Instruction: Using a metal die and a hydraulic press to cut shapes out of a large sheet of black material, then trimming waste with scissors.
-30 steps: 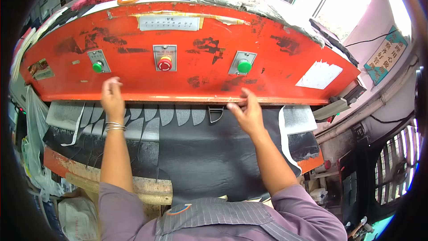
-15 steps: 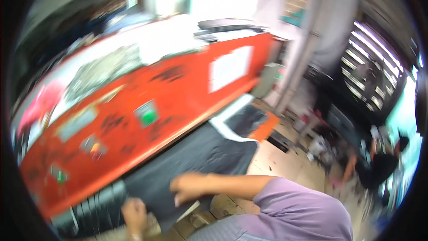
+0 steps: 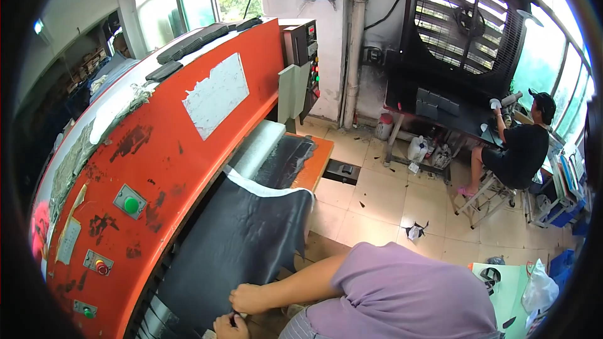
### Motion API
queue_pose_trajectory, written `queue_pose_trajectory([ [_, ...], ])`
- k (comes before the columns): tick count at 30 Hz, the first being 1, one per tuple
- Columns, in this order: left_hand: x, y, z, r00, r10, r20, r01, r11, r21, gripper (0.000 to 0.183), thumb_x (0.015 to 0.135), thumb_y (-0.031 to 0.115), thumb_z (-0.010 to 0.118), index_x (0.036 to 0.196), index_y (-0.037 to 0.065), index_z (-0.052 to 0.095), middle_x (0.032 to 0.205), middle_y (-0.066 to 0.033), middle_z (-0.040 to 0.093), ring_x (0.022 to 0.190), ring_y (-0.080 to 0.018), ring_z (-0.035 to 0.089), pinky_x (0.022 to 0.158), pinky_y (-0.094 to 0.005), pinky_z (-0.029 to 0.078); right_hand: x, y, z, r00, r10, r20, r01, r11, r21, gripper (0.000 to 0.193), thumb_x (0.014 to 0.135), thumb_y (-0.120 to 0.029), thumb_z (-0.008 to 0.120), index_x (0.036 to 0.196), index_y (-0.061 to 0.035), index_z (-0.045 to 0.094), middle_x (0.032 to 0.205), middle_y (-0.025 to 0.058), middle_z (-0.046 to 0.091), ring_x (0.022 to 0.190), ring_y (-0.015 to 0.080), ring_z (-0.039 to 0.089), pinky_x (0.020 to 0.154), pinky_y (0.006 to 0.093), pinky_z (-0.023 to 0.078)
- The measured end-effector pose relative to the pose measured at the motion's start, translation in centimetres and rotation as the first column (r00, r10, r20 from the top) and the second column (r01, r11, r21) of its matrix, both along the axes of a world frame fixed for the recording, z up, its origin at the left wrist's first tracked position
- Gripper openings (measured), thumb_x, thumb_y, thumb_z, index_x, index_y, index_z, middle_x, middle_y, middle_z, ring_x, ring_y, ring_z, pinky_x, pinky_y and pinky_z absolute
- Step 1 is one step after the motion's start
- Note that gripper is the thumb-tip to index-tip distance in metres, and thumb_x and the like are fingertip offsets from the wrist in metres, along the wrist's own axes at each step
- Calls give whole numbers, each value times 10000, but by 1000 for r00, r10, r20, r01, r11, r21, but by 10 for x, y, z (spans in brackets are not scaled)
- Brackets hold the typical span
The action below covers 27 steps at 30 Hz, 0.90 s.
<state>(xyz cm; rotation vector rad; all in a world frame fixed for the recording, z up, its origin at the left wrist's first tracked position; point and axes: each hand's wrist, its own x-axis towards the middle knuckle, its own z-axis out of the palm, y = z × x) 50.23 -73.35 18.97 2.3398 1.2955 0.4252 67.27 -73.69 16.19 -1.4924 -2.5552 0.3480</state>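
A large black leather-like sheet (image 3: 242, 232) lies on the bed in front of a red machine, its right edge ragged. At its near edge my right hand (image 3: 250, 299) is closed, fingers curled down on the sheet's border. Just below it, my left hand (image 3: 231, 326) is also closed, with a bit of the black material showing between thumb and fingers. The two hands almost touch. A white strip (image 3: 267, 189) crosses the sheet's far end. Beyond it, another dark piece (image 3: 279, 160) lies beside a pale roller (image 3: 257, 147).
The red machine (image 3: 207, 141) rises on the left, with a green button (image 3: 130, 205) and a red knob (image 3: 101, 267). A co-worker (image 3: 524, 141) sits on a stool at a dark bench (image 3: 433, 107) before a big fan (image 3: 468, 22). A pale table (image 3: 505, 301) stands at lower right.
My view has swung to the right and steadied. My hands were apart, the right one loose above the sheet; now they are close together and closed at its near edge.
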Motion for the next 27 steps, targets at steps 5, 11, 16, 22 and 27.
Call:
queue_pose_trajectory([
  [5, -6, -14, 45, 981, -173, -88, 131, 925, -356, 315, 868, 309, 613, 922, 10, 698, 932, -194, 669, 875, -378, 629, 768, -435, 491, 33, 32, 74, 965, -10, -260, -168, 739, -652, 366, 704, -344, 727, 935, -61, 719, 983, 159, 686, 931, 352, 648, 766, 466, 516],
  [11, -3, 25, 3, 968, -127, 214, 132, 991, -10, 87, 782, 118, 643, 815, 39, 632, 854, -140, 635, 816, -339, 580, 764, -413, 451, 12, 125, 56, 846, -525, -94, 458, 806, -375, 891, 726, -599, 696, 1321, -24, 364, 1275, 288, 429, 1108, 418, 547, 905, 477, 476],
  [16, 25, 75, -13, 961, 94, 262, -60, 989, -136, 121, 816, 118, 641, 890, 25, 615, 884, -141, 622, 879, -326, 588, 793, -388, 463, 26, 128, 31, 750, -651, -114, 553, 712, -432, 598, 727, -281, 667, 1215, -44, 413, 1200, 298, 433, 1018, 447, 591, 877, 485, 490],
  [22, 59, 99, -48, 867, 219, 448, -160, 973, -166, 222, 802, 41, 561, 1019, 29, 515, 1089, -176, 627, 998, -354, 585, 857, -400, 462, 69, 105, 51, 767, -641, -30, 586, 718, -375, 599, 770, -368, 651, 1218, -35, 433, 1245, 294, 424, 1034, 451, 586, 901, 478, 480],
  [27, 85, 94, -62, 975, 31, 220, -21, 999, -46, 241, 795, 64, 539, 1022, 75, 460, 1353, -141, 534, 1341, -349, 382, 1115, -473, 235, 102, 72, 5, 880, -462, -107, 454, 886, -92, 852, 647, -592, 752, 1271, -59, 522, 1359, 229, 441, 1240, 370, 409, 997, 467, 368],
])
